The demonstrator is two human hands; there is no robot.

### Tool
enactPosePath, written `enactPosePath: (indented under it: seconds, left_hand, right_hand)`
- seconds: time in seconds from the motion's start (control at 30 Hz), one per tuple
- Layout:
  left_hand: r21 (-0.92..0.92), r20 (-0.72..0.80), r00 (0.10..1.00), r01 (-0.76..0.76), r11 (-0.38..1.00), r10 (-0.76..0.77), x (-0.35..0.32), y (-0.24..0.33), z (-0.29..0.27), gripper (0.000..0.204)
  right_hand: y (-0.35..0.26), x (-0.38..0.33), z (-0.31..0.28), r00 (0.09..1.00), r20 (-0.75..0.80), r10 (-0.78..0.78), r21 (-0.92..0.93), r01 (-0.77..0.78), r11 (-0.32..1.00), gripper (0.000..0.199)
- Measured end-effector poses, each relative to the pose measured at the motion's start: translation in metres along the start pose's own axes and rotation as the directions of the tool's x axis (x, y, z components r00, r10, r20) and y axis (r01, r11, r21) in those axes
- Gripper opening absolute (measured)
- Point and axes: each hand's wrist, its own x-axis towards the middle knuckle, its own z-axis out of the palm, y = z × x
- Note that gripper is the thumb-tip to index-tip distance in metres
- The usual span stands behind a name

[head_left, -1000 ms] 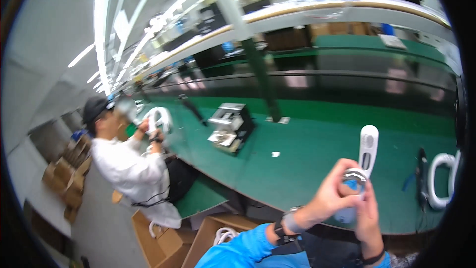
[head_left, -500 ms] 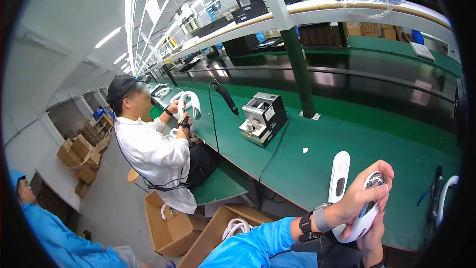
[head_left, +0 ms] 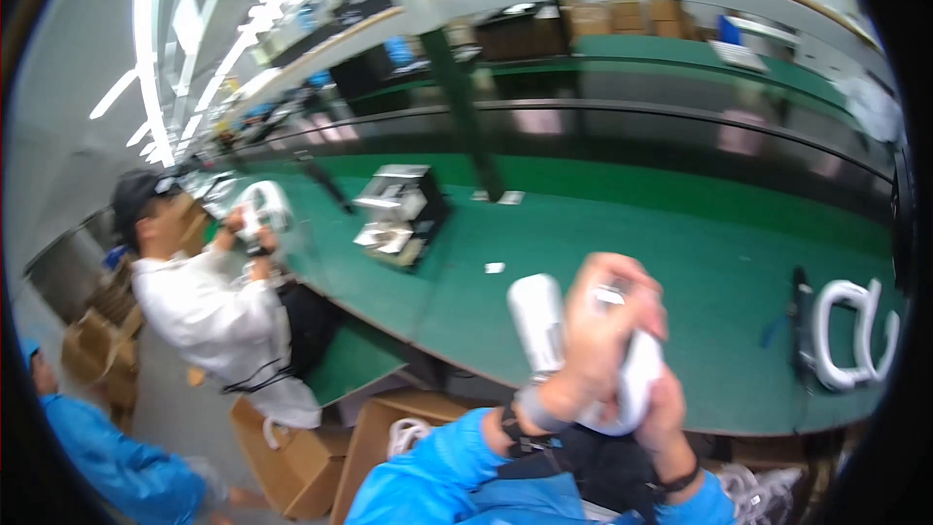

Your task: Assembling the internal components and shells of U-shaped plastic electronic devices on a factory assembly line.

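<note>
Both hands hold one white moulded plastic part up in front of the chest, above the near edge of the green counter. Left hand, coming up from the blue sleeve, wraps over the top of the part, fingers curled tight around it. Right hand cups it from below and behind, also closed on it. Frame is motion-blurred, so exact finger placement cannot be told.

Judgement: the step is a two-handed fit or check on the part. Doing it well likely calls for a steady lower hand while the upper hand works, and for keeping the piece over the counter in case of a slip.

The part: glossy white, smooth, with a rounded elongated arm standing upright at its left; the rest is hidden by the hands. A similar white curved piece lies on the counter, well apart to the right.
</note>
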Motion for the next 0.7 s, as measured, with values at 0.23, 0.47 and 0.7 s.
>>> enactPosePath:
  seconds: [0.23, 0.47, 0.7]
  left_hand:
    - [-0.421, -0.213, 0.977, -0.063, 0.905, -0.031, 0.018, -0.03, -0.003, 0.034]
    - [-0.155, -0.19, 0.981, 0.016, 0.988, -0.046, 0.014, -0.032, -0.004, 0.042]
    - [-0.153, -0.232, 0.972, -0.005, 0.988, -0.031, 0.02, -0.037, -0.002, 0.033]
  right_hand:
    - [-0.017, 0.016, 0.009, 0.999, -0.004, 0.038, 0.367, -0.033, 0.93, 0.062]
    - [-0.023, 0.019, 0.014, 0.992, 0.049, 0.116, 0.332, -0.126, 0.935, 0.052]
    - [-0.005, 0.019, 0.015, 0.991, -0.122, 0.05, 0.284, -0.014, 0.959, 0.043]
